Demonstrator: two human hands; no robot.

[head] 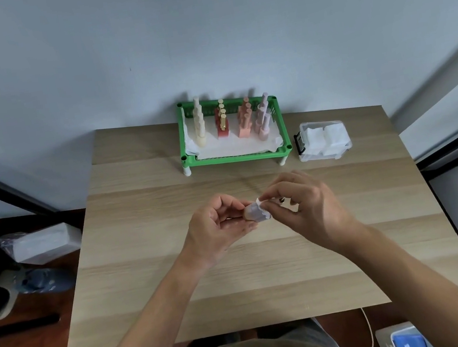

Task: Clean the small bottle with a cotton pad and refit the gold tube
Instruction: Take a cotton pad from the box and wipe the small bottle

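Above the middle of the wooden table, my left hand (219,226) grips a small pale pink bottle (250,212), lying sideways in my fingertips. A white cotton pad (260,209) is wrapped over the bottle's right end, pinched there by the thumb and forefinger of my right hand (303,206). A small dark and gold tip (281,201) shows among my right fingers; whether it is the gold tube I cannot tell.
A green tray (236,158) at the back holds rows of cream, red, salmon and mauve bottles on white paper. A clear box of cotton pads (323,139) stands to its right. The table's edges drop to the floor on both sides.
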